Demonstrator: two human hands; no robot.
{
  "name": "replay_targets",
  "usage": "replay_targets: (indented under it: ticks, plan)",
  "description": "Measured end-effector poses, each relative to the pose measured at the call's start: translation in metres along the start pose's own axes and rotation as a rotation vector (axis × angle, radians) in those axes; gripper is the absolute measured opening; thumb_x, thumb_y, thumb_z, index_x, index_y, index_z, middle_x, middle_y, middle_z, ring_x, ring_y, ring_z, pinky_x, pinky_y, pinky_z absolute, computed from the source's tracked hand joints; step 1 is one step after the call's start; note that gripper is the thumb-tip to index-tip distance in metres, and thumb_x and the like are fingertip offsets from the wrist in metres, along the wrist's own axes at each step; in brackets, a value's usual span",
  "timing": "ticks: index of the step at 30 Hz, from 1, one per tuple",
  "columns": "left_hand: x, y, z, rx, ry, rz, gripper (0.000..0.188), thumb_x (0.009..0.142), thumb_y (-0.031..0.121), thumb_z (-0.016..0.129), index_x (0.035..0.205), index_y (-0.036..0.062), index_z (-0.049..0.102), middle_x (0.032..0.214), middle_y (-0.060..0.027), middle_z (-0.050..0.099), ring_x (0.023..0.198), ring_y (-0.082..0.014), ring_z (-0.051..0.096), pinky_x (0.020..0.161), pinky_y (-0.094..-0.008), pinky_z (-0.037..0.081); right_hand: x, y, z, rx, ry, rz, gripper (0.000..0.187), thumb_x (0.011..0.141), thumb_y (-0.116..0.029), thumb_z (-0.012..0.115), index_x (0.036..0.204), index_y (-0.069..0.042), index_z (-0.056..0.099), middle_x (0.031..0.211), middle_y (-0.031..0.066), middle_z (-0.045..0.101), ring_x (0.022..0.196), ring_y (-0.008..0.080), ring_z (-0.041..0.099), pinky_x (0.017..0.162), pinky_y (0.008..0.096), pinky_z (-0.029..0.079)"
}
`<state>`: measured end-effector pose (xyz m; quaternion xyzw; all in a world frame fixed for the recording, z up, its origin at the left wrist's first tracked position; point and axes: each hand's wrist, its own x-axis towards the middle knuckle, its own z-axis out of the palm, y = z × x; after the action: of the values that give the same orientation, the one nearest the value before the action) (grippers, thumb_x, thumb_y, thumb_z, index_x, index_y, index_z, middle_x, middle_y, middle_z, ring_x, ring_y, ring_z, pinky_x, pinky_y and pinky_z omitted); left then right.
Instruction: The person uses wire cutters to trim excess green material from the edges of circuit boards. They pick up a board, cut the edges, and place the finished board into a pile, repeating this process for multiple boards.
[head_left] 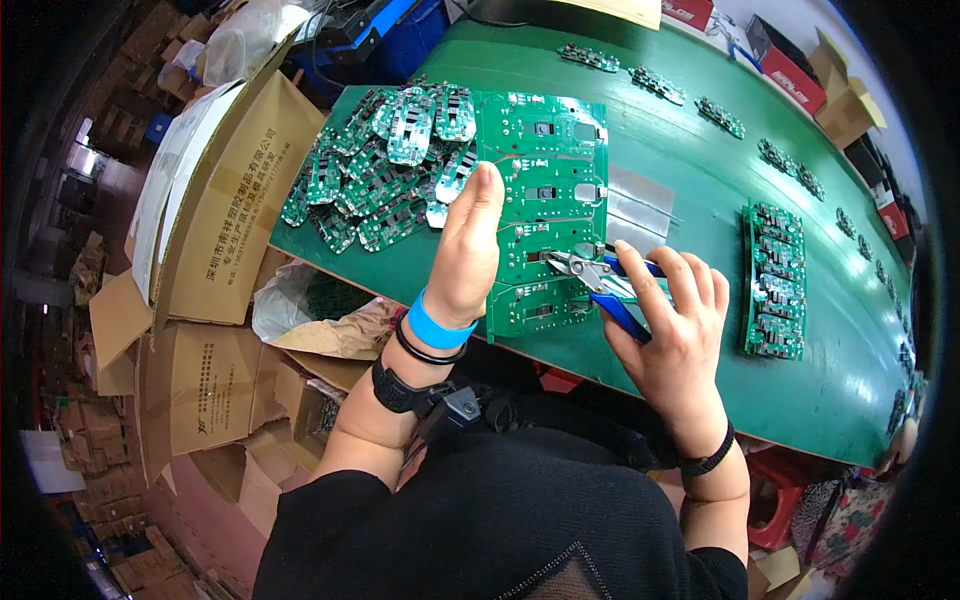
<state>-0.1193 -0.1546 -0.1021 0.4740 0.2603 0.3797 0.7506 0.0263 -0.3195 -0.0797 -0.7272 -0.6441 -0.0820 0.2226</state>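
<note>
"Fingers (643, 280) holding what?"

"My right hand (680, 335) is gripping blue-handled cutters (588, 270); my left hand (465, 250), fingertips hidden, is clasping the panel (545, 160) by the tabletop's (690, 390) front edge."

"Progress?"

"Loose boards (385, 170) are heaping leftmost; this panel's four units are lying joined. Rightward, a stack (775, 280) is seemingly waiting: glossy green, flat, bumpy with parts."

open cardboard box (235, 215), red stool (787, 495)
</note>
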Motion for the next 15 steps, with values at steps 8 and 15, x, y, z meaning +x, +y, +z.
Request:
replay_targets:
  ticks: [8,15]
  plan:
    - [-0.002,0.013,0.009,-0.046,-0.018,0.015,0.042,0.108,0.035,0.035,0.122,0.002,0.055,0.114,-0.0013,0.058,0.106,-0.0075,0.051,0.097,-0.0243,0.04,0.003,0.0,0.003,0.076,-0.003,0.02,0.064,0.067,-0.024,0.076,0.129,-0.015,0.059,0.112,0.0106,0.056,0.105,0.0292,0.054,0.091,0.0437,0.037]
    - [-0.004,0.016,0.013,-0.082,0.014,0.005,0.04,0.108,0.035,0.036,0.117,0.0027,0.056,0.106,0.0009,0.056,0.1,-0.0064,0.05,0.092,-0.0239,0.041,0.006,-0.005,0.0,0.017,0.004,0.003,0.063,0.066,-0.018,0.077,0.128,-0.013,0.061,0.11,0.01,0.056,0.102,0.0288,0.054,0.09,0.0422,0.038]
